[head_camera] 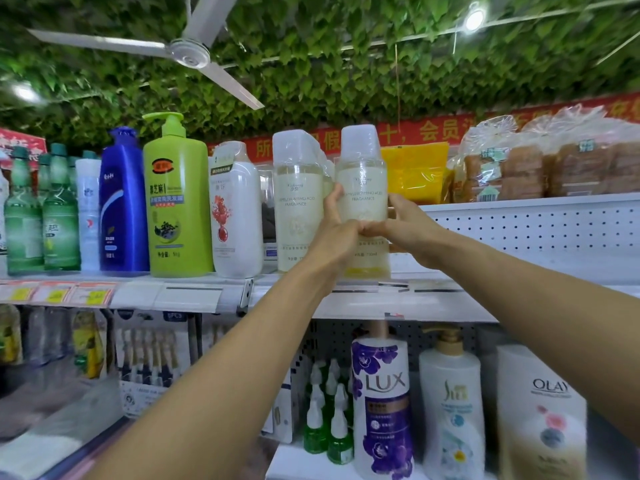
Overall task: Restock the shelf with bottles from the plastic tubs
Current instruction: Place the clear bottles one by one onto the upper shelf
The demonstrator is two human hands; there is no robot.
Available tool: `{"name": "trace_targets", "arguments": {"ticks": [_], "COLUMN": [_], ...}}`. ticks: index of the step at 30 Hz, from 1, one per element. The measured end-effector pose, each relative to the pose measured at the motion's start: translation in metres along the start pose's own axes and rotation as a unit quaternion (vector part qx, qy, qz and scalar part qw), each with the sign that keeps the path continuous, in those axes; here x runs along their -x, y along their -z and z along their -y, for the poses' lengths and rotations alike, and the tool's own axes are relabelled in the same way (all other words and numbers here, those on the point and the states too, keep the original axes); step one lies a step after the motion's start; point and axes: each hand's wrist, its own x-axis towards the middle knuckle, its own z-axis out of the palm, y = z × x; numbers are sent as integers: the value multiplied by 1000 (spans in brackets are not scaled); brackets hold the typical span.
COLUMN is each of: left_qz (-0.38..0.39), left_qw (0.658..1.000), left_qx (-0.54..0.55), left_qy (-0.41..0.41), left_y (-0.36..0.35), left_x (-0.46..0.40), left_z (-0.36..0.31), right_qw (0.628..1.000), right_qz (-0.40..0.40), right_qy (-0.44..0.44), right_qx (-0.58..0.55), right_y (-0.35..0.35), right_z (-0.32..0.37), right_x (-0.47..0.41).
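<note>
On top shelf (485, 206): L hand (337, 233) & R hand (403, 225) grip 1 pale bottle (362, 174), base seemingly touching.

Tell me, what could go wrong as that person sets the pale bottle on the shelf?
1. The pale bottle held by the left hand and right hand sits at the shelf's front edge; let go too soon, it might tip forward.
2. It stands close beside a matching bottle; a sideways nudge could knock that one into the white bottle.
3. Falling, it could hit the LUX bottle below.
</note>
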Motion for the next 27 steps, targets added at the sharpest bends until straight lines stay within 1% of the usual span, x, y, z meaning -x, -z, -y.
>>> {"name": "trace_targets", "arguments": {"ticks": [11, 21, 24, 27], "left_qz": [11, 13, 11, 17], "left_qw": [997, 993, 992, 989], "left_qx": [-67, -100, -115, -143], "left_qy": [46, 54, 42, 43], "left_y": [-11, -12, -13, -15], "left_x": [-25, -39, -35, -24], "left_z": [3, 8, 7, 3], "right_qw": [999, 999, 998, 988], "right_qz": [8, 14, -3, -52], "right_qy": [-40, -44, -35, -53], "right_qx": [7, 19, 58, 134], "right_y": [4, 4, -3, -5], "right_z": [-14, -17, -16, -12], "right_x": [-26, -38, -38, -19]}}
